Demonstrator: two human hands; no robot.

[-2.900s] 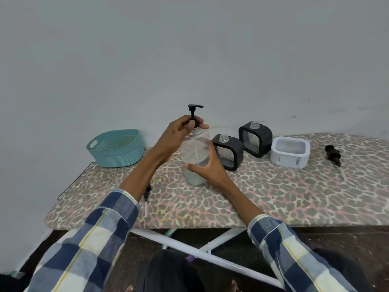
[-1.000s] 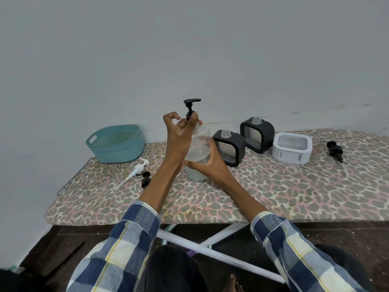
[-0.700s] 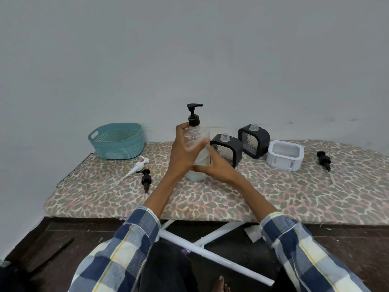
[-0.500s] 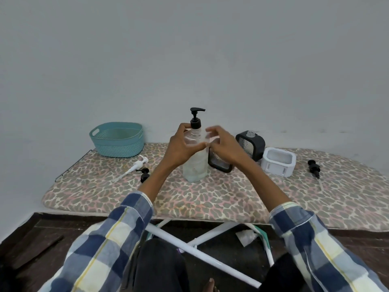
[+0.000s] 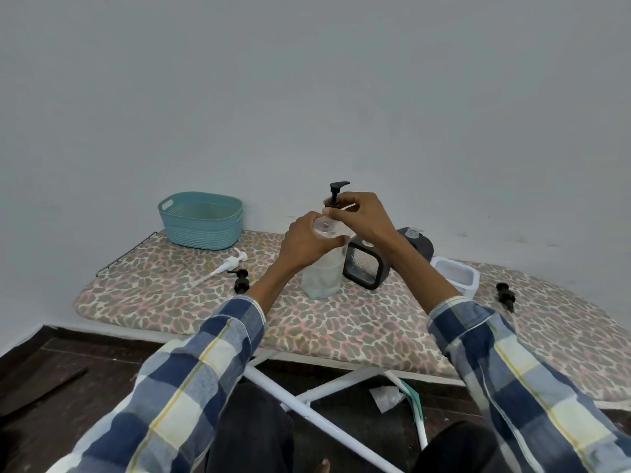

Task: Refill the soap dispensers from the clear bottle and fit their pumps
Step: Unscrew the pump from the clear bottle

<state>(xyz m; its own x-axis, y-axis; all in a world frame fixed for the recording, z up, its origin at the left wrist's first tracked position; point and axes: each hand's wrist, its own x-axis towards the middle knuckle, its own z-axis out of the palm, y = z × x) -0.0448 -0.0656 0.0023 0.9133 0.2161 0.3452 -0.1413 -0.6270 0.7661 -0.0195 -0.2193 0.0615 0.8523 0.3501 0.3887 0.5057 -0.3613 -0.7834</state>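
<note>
A clear bottle [image 5: 322, 274] with a little liquid stands on the leopard-print ironing board [image 5: 341, 322]. My left hand [image 5: 307, 242] grips its upper body. My right hand [image 5: 362, 213] pinches the collar of the black pump [image 5: 336, 192] at the bottle's neck. Two black square dispensers stand to the right, the near one [image 5: 363, 266] and the far one [image 5: 418, 242], both with open necks. A white square dispenser [image 5: 459, 276] sits further right. Loose pumps lie on the board: a white pump [image 5: 223, 266], a black pump [image 5: 241, 285] on the left, another black pump [image 5: 505, 295] on the right.
A teal basket [image 5: 201, 220] stands at the board's back left against the grey wall. White board legs [image 5: 307, 397] cross below, above a dark floor with a scrap of paper [image 5: 386, 397].
My left hand dropped from the pump collar to the bottle's body. My right hand rose from the bottle's side to the pump collar. The camera rose and shifted.
</note>
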